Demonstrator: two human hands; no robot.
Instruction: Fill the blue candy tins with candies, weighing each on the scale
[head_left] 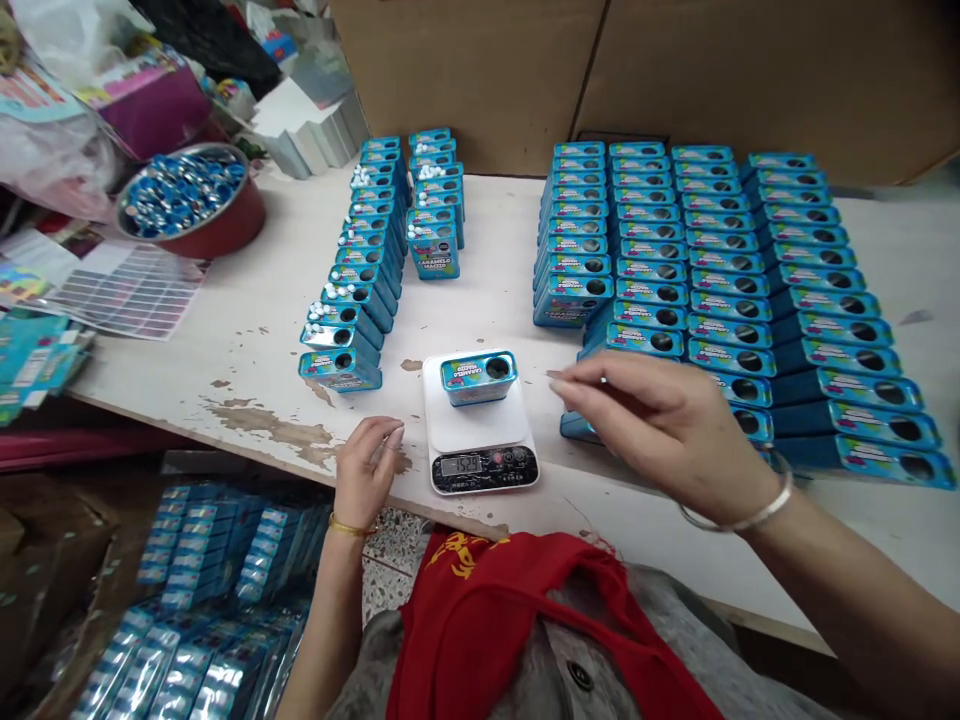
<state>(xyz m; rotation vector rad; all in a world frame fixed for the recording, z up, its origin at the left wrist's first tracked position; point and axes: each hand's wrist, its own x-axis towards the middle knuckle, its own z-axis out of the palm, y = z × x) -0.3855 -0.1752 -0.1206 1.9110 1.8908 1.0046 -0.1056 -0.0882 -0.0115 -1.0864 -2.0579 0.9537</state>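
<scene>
A blue rectangular tin (478, 378) with an open round hole in its top stands on a white digital kitchen scale (480, 425), whose display (460, 465) reads about 152. My left hand (366, 470) rests at the table's front edge next to the scale, fingers loosely curled around nothing. My right hand (645, 420) hovers right of the scale, fingers drawn together, and any small item between them is hidden. Rows of matching tins (750, 300) fill the table on the right, close to my right hand. Further rows (360, 300) stand left, several with white pieces in their openings.
A red pot (225, 225) holding a steel bowl of blue lids stands at the back left, beside a printed label sheet (127, 290). Cardboard (465, 80) walls the table's far side. Wrapped blue packs (202, 660) lie below the table at the left.
</scene>
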